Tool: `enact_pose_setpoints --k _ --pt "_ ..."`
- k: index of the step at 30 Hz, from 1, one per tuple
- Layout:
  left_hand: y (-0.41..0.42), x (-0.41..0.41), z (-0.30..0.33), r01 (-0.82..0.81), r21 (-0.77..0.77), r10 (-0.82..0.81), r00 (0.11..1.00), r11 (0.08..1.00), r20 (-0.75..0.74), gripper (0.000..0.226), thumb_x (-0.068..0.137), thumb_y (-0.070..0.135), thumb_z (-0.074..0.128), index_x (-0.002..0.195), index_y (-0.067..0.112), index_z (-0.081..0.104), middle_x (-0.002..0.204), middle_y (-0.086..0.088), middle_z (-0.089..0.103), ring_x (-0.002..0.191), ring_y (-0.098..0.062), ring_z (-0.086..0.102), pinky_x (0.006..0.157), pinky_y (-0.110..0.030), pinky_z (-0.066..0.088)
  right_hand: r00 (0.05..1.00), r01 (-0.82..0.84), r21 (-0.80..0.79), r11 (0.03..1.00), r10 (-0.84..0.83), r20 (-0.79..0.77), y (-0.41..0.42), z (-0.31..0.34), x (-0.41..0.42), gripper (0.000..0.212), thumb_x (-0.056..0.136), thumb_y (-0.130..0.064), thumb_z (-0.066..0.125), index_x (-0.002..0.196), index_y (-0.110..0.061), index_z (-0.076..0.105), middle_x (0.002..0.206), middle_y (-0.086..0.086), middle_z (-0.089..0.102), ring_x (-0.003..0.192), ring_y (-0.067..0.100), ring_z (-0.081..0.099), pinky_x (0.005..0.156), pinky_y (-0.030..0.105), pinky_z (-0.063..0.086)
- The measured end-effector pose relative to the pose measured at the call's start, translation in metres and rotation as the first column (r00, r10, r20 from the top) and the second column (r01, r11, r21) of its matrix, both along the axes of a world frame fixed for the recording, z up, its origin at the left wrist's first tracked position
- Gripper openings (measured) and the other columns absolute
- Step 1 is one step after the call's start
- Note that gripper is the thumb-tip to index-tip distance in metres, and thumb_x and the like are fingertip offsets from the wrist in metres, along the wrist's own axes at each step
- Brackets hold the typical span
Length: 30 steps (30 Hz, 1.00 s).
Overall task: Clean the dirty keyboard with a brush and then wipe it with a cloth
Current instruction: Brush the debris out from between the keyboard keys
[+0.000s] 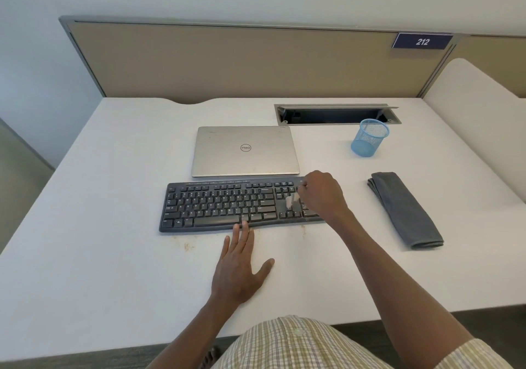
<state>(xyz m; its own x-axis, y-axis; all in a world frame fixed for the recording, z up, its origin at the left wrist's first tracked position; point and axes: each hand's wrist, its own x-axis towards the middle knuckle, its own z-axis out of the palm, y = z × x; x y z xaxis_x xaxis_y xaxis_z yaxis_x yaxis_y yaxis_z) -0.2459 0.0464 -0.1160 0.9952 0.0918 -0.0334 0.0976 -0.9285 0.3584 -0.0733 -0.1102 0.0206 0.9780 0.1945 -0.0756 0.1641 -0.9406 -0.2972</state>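
My left hand [237, 266] flat on bench [113, 269], fingers spread, fingertips touching keyboard [222, 205] front edge: I keep this brace so board cannot slide. Crumbs [187, 246] lie on bench just before keyboard. My right hand [321, 195] curls round brush [291, 199], bristles blurred, over numpad end. I judge short strokes toward front edge best, light pressure. Cloth [404, 209] folded, right of keyboard, untouched. Closed laptop [244, 150] just behind keyboard.

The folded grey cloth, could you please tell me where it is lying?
The folded grey cloth lies on the white desk, right of the black keyboard, below the blue mesh cup.
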Motion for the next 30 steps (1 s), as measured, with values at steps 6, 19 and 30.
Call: enact_pose_setpoints --k 6,19,30 --pt "0.0 0.0 0.001 -0.001 0.003 0.001 1.0 1.0 -0.011 0.095 0.091 0.077 0.017 0.162 0.015 0.0 0.166 0.005 -0.022 0.153 -0.014 -0.022 0.124 -0.03 -0.01 0.998 -0.062 -0.026 0.998 0.062 0.008 0.02 -0.005 -0.014 0.025 0.092 -0.015 0.048 0.068 -0.012 0.054 0.064 0.005 0.054 0.059 0.022 0.049 0.049 0.025 0.035" --pt "0.0 -0.001 0.003 0.003 0.007 -0.003 1.0 1.0 -0.019 0.099 0.089 0.081 0.011 0.161 0.016 -0.002 0.165 0.005 -0.024 0.153 -0.014 -0.023 0.122 -0.029 -0.013 0.978 -0.207 -0.201 0.957 0.195 -0.077 0.03 0.006 -0.033 0.036 0.085 0.003 0.049 0.057 -0.015 0.035 0.054 -0.002 0.038 0.063 0.022 0.051 0.049 0.023 0.037" --pt "0.001 -0.001 0.002 0.004 0.0 -0.004 1.0 1.0 -0.014 0.096 0.09 0.078 0.015 0.162 0.016 -0.001 0.166 0.005 -0.022 0.153 -0.015 -0.022 0.123 -0.03 -0.011 0.952 -0.304 -0.01 0.952 0.304 -0.033 0.002 0.009 -0.005 0.018 0.094 -0.017 0.054 0.091 -0.019 0.072 0.086 -0.006 0.064 0.08 0.015 0.056 0.071 0.029 0.041"
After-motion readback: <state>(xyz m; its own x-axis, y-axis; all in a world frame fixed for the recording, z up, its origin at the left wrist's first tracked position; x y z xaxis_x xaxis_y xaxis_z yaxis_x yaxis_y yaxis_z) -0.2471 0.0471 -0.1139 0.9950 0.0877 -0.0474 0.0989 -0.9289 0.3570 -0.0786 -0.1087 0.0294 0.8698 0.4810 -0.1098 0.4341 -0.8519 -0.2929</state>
